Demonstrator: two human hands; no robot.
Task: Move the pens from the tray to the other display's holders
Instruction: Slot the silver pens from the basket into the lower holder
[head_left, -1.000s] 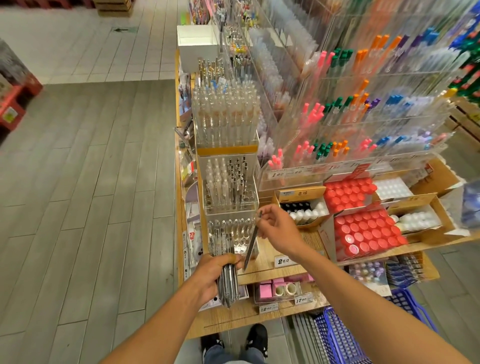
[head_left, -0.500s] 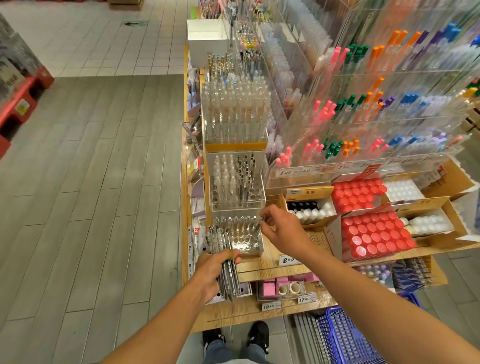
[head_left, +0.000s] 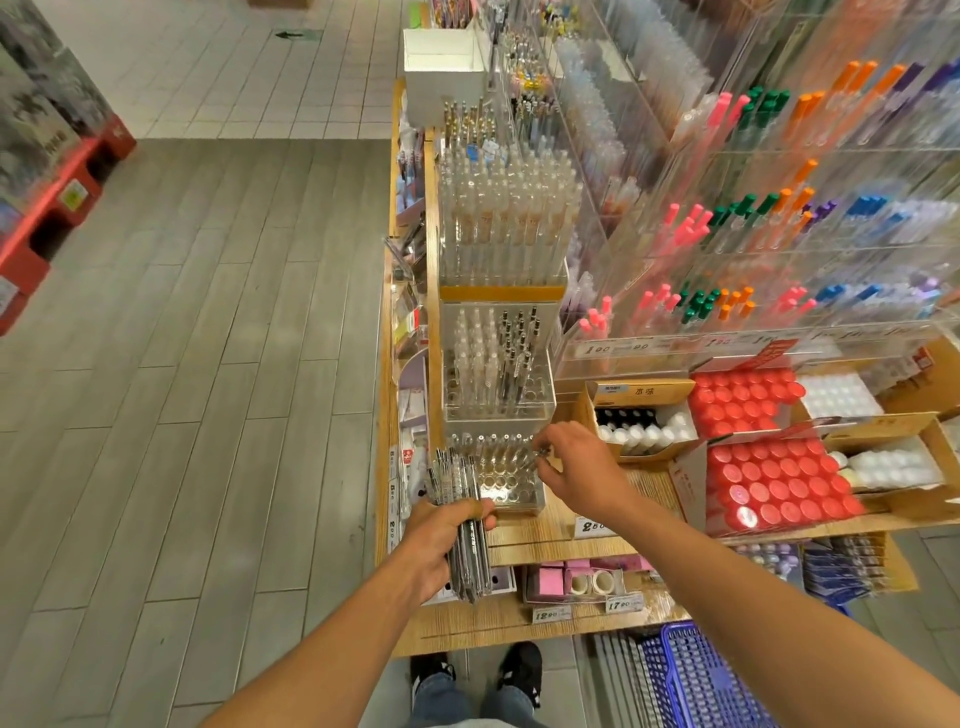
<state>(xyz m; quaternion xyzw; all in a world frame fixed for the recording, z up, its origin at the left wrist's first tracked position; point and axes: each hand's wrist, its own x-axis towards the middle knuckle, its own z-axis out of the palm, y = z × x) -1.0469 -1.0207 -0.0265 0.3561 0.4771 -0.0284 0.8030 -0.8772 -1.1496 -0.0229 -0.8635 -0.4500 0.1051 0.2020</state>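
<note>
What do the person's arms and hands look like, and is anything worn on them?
Both forearms are bare to the frame edge: no sleeves, watch, bracelet or gloves show. The left hand and right hand show no rings that I can make out.

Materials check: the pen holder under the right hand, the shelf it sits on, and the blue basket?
Pen holder: clear, glossy plastic, probably acrylic; the shelf shows through its walls. Shelf: looks like light wood or laminate, matte, with fine grain lines. Blue basket: seemingly moulded plastic with a perforated grid; uniform colour.
</note>
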